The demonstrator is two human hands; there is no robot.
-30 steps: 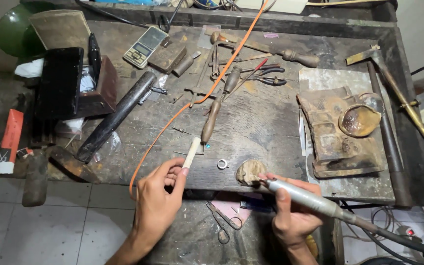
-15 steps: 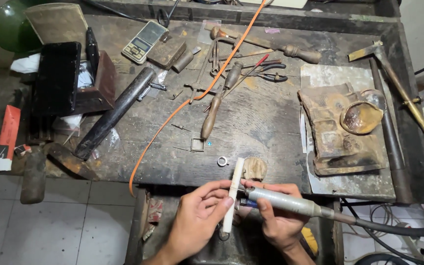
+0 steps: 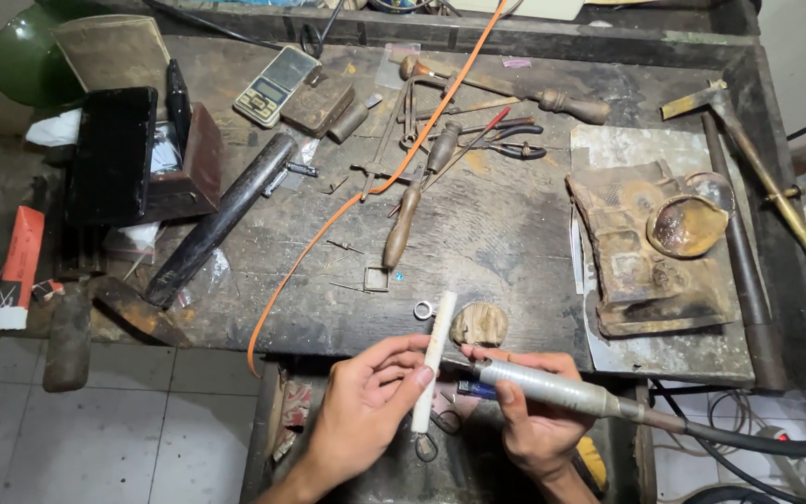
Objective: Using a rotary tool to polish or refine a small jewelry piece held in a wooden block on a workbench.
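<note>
The white stick (image 3: 434, 359) stands nearly upright at the near edge of the workbench (image 3: 515, 243), pinched between thumb and fingers of the left hand (image 3: 366, 411); the right hand (image 3: 534, 420) grips a grey rotary handpiece (image 3: 552, 387), its tip meeting the stick; a small metal ring (image 3: 422, 310) and a worn wooden peg (image 3: 479, 325) lie just beyond; an orange hose (image 3: 328, 233) crosses the bench.

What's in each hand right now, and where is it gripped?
Left hand: white stick, pinched near its middle. Right hand: grey rotary handpiece, gripped near its front end.
</note>
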